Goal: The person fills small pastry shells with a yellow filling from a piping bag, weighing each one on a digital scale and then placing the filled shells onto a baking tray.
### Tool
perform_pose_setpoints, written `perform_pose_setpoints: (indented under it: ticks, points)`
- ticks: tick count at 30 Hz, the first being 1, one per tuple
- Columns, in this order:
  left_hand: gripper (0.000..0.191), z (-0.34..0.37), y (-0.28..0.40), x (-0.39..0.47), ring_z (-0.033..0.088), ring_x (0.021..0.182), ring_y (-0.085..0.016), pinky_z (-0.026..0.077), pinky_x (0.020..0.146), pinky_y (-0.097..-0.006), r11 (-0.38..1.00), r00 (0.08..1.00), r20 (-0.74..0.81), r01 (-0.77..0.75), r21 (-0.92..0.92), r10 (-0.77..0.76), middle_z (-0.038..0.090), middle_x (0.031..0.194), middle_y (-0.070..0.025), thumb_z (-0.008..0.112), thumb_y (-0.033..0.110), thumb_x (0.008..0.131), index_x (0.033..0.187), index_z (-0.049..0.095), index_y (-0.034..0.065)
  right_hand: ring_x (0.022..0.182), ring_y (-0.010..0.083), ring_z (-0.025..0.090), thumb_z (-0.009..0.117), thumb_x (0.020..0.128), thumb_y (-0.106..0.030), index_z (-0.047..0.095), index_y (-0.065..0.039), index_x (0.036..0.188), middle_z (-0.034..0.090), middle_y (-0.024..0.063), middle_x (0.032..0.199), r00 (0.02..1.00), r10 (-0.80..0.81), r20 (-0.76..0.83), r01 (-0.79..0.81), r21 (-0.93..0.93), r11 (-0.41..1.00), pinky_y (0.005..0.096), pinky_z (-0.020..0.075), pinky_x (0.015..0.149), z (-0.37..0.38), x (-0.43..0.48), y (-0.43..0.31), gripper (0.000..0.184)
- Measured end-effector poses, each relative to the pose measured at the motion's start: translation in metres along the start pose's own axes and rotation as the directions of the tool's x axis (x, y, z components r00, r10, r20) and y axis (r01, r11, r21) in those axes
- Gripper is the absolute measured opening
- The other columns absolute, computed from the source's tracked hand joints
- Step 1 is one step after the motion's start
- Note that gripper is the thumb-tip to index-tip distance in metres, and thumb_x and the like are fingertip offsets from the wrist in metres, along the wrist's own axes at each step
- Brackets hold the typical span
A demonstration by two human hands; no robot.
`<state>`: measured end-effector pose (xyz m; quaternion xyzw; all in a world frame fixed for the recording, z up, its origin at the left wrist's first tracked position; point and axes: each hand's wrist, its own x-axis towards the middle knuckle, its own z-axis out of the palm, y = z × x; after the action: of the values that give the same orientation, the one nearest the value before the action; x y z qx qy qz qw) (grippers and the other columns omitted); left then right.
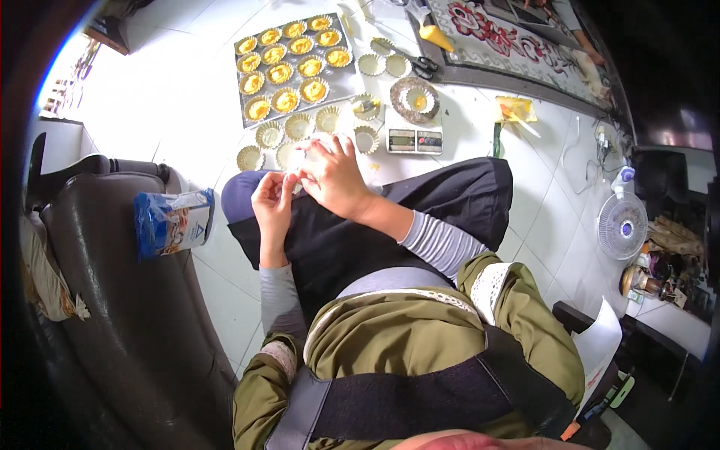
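My left hand [274, 194] and my right hand [331, 179] meet over my lap, fingertips pinched together on something pale or clear, too small and overexposed to name. Just beyond them several fluted metal tart tins [298, 126] stand on the tiled floor. Behind these lies a metal baking tray [344, 84] with rows of fluted tins filled with yellow-orange batter [286, 100]. Right of the tray a kitchen scale [415, 140] bears a fluted tin [420, 101] with a little yellow batter in it. A piping bag of yellow filling [436, 37] lies at the rug's edge.
Black-handled scissors [424, 67] lie beyond the scale. A yellow-smeared packet [514, 108] with a pale utensil is to the right. A blue plastic package [173, 222] rests by the brown leather sofa [124, 281]. A fan [622, 226] stands far right. Another person's arm [586, 42] shows at top right.
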<state>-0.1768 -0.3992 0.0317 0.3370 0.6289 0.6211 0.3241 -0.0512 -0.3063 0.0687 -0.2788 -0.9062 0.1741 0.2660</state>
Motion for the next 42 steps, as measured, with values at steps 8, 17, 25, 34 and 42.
perform_pose_setpoints:
  ticks: [8,17,25,34,42]
  points:
    - [0.016,-0.076,-0.035,0.100,0.051,0.065,-0.002,0.041,0.058,-0.0170,0.955,0.954,-0.289,0.017,0.298,0.073,0.064,0.073,-0.0001,0.060,0.018,0.093,0.094,0.064,0.0034,0.117,0.0358,0.046,0.069,0.072,-0.014,0.049,-0.007,0.120,0.045,0.0197,0.130,0.978,0.150,-0.148,-0.119,0.198,0.973,0.0458,0.0360,0.098,-0.021,0.020,0.096,0.053]
    - [0.022,-0.182,-0.133,0.247,0.067,0.080,-0.024,0.050,0.071,-0.0349,0.498,0.946,-0.321,0.303,0.813,-0.051,0.069,0.090,-0.0131,0.064,0.026,0.083,0.095,0.065,0.0072,0.107,0.0350,0.053,0.074,0.070,-0.025,0.048,-0.008,0.122,0.056,0.0177,0.114,0.823,0.471,-0.316,-0.555,-0.272,0.786,0.0431,0.0431,0.092,-0.040,0.113,0.447,0.061]
    - [0.032,-0.155,-0.123,0.230,0.057,0.106,-0.031,0.044,0.091,-0.0404,0.333,0.971,-0.213,0.166,0.928,0.110,0.061,0.110,-0.0178,0.067,0.025,0.081,0.107,0.062,0.0064,0.115,0.0357,0.050,0.076,0.066,-0.020,0.044,-0.018,0.127,0.051,0.0133,0.124,0.785,0.614,-0.083,-0.592,-0.390,0.705,0.0454,0.0439,0.094,0.006,0.159,0.519,0.069]
    - [0.030,0.037,-0.034,0.185,0.059,0.103,-0.018,0.046,0.087,-0.0288,0.976,0.949,0.301,0.023,0.217,-0.090,0.061,0.118,-0.0091,0.047,0.023,0.098,0.119,0.056,0.0039,0.095,0.0347,0.058,0.072,0.065,-0.013,0.053,-0.007,0.107,0.060,0.0152,0.102,0.840,0.308,-0.446,-0.329,0.031,0.944,0.0425,0.0473,0.082,-0.019,0.142,0.429,0.046]
    - [0.066,0.108,-0.035,0.157,0.058,0.108,-0.020,0.050,0.090,-0.0329,0.274,0.730,0.630,0.684,-0.676,-0.266,0.052,0.126,-0.0121,0.036,0.054,0.096,0.137,0.037,0.0018,0.116,0.0265,0.048,0.062,0.077,-0.012,0.055,-0.015,0.120,0.053,0.0078,0.124,0.886,-0.433,0.166,0.414,0.137,0.900,0.0440,0.0331,0.101,-0.018,0.098,0.183,0.044]
